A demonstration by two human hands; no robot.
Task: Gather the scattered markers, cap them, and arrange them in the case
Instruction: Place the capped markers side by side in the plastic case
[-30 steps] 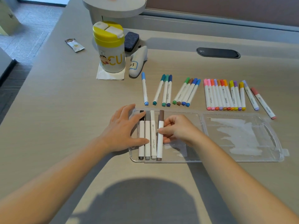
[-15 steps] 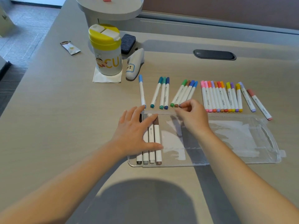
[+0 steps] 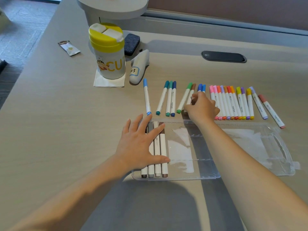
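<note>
Clear plastic case [image 3: 208, 176], four capped grey-brown markers [image 3: 158, 164] inside

A long beige wood-grain laminate table [image 3: 50, 114] fills most of the view, lit brightly from above and ahead, with a soft dark shadow [image 3: 158, 205] pooled at its near edge. A black oval cable port [image 3: 223, 56] is set flush into the tabletop toward the far side, just before a raised grey channel [image 3: 216, 29] running along the table's length. Behind it stands a dull mauve partition wall [image 3: 233, 9]. A round pale-grey pedestal base [image 3: 113, 5] rests at the table's far end. To the left, grey patterned carpet-tile floor [image 3: 21, 30] lies below the table edge, daylight falling across it.
</note>
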